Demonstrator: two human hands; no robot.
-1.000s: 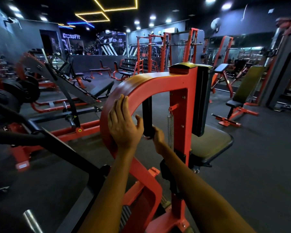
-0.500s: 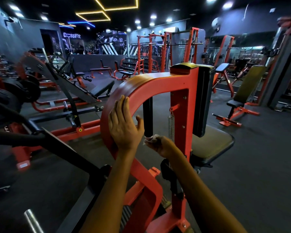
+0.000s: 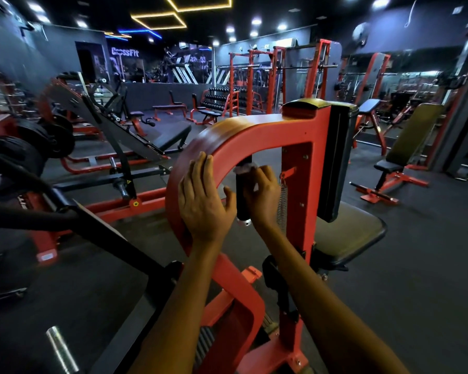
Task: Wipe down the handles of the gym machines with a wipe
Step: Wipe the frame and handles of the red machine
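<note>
Flattened, fingers straight, the left hand [image 3: 203,202] is laid on the curved red frame [image 3: 227,136] – just right of it the black handle [image 3: 243,201] is gripped by the right hand [image 3: 262,193], a pale wipe [image 3: 245,168] pressed against its upper part.

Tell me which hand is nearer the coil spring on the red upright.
Right. The right hand wipes the black handle beside the spring; the left hand rests farther away on the curved frame.
</note>
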